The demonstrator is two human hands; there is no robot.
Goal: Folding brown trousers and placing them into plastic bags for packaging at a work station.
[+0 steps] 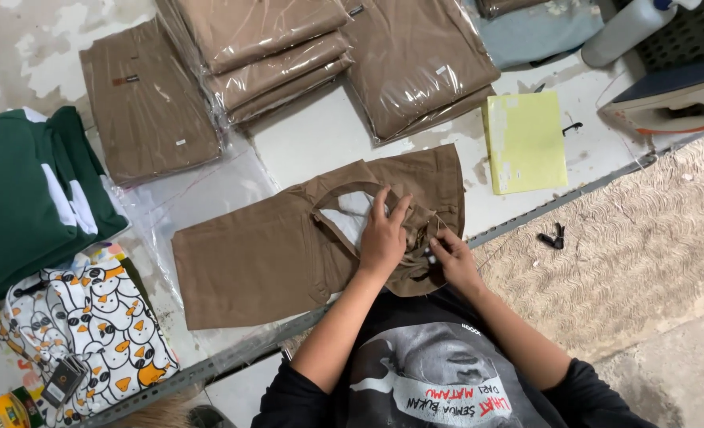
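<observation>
My hands on the brown folded cotton trousers (288, 246)
Left hand (384, 238) pressed flat, fingers spread toward 12 o'clock; right hand (451, 257) at 3 o'clock, grip pinching the waistband on the table (328, 135)

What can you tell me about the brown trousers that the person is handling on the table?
The brown trousers look like plain woven cotton. They lie flat on the white table, legs to the left and the waist opened to show pale lining. The left hand presses flat on the waist area. The right hand pinches bunched cloth beside it with its fingers. Clear plastic sheeting lies partly under the legs.
</observation>
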